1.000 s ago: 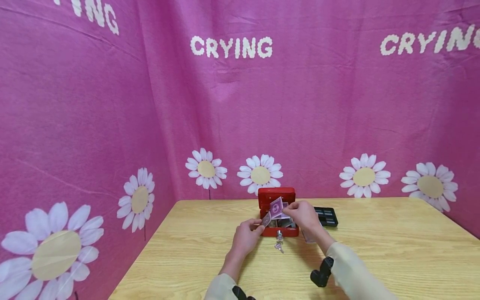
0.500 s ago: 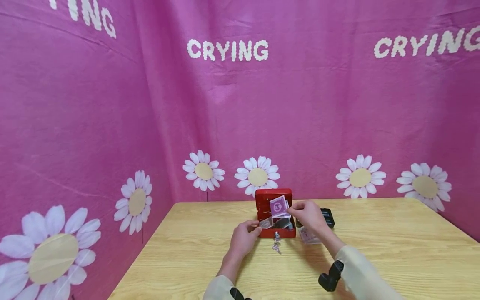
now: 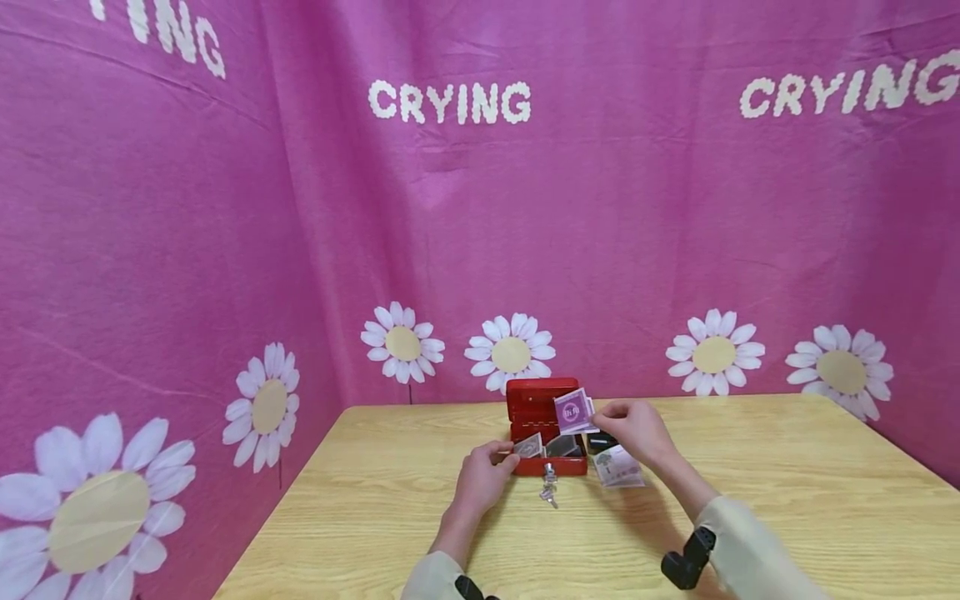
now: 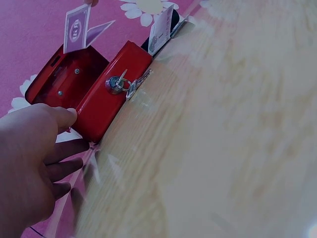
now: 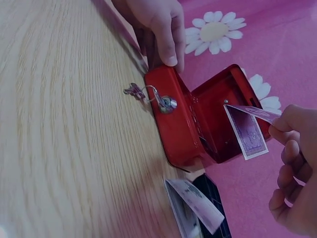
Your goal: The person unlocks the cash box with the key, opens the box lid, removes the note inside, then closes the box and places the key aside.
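A red metal cash box stands on the table with its lid up and a pale note at its left inside. My left hand rests at the box's left end, thumb on the front corner and the other fingers fairly straight. Between thumb and forefinger, my right hand pinches a folded purple banknote above the box's right side. In the right wrist view the banknote hangs folded open in front of the lid. Keys hang from the lock on the box's front.
Right of the box, another folded banknote lies on the wooden table by a black coin tray, which my right hand partly hides in the head view. A pink cloth with daisies hangs behind the table's far edge.
My right hand has drawn the purple banknote rightward, from over the middle of the box to its right side. The banknote on the table shows more now. My left hand stays at the box.
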Demonstrator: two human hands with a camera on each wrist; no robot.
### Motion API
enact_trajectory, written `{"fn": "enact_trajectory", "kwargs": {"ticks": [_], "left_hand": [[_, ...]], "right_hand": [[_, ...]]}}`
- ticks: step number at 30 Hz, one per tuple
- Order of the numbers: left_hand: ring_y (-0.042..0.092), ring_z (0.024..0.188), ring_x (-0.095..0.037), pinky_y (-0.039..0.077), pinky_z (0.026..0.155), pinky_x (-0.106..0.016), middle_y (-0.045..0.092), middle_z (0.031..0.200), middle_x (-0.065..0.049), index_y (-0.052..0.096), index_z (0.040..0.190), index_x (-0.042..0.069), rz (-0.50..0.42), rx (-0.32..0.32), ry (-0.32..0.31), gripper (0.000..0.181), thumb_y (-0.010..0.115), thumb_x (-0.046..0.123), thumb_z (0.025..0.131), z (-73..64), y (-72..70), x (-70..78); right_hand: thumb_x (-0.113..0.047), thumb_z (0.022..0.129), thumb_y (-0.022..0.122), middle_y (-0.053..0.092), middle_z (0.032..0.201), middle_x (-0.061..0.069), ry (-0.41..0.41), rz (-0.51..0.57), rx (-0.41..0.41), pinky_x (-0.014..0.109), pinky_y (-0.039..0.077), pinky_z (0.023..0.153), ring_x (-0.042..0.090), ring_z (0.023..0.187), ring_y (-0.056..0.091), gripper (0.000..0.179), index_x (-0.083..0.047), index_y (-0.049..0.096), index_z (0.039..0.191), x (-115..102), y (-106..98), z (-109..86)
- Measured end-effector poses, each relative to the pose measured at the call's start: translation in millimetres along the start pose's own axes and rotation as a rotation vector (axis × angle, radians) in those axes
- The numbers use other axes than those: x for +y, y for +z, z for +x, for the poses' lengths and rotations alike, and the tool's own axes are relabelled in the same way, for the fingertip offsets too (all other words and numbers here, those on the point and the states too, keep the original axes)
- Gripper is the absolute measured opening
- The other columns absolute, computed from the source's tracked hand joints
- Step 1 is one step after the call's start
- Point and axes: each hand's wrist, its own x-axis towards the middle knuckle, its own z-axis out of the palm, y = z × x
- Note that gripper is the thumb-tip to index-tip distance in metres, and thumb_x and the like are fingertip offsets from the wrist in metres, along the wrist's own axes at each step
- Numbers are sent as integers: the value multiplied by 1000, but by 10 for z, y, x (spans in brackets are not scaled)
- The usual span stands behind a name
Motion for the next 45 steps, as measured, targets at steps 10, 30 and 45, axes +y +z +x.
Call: {"fn": "enact_trajectory", "kwargs": {"ticks": [10,30,45], "left_hand": [[68,100,-21,54,89,-41,73,111,-12,69,119,0,3,-6,-11,30,66,17,95,4,1,15],[67,104,-24,53,93,-45,72,115,-14,69,120,0,9,-5,-15,30,66,16,95,-13,-4,20],[68,101,-24,54,90,-43,73,111,-14,69,119,0,9,-1,-4,29,66,15,94,-21,-1,28]], "right_hand": [[-23,89,68,74,87,6,-24,-25,-5,28,46,72,11,78,57,20,-5,76,92,112,-211,-103],[-28,91,66,70,89,6,29,-53,-46,30,42,67,13,78,52,24,-5,74,93,356,-453,-245],[-28,93,65,72,92,9,38,-84,-57,30,42,71,13,82,53,27,-3,75,94,524,-586,-321]]}}
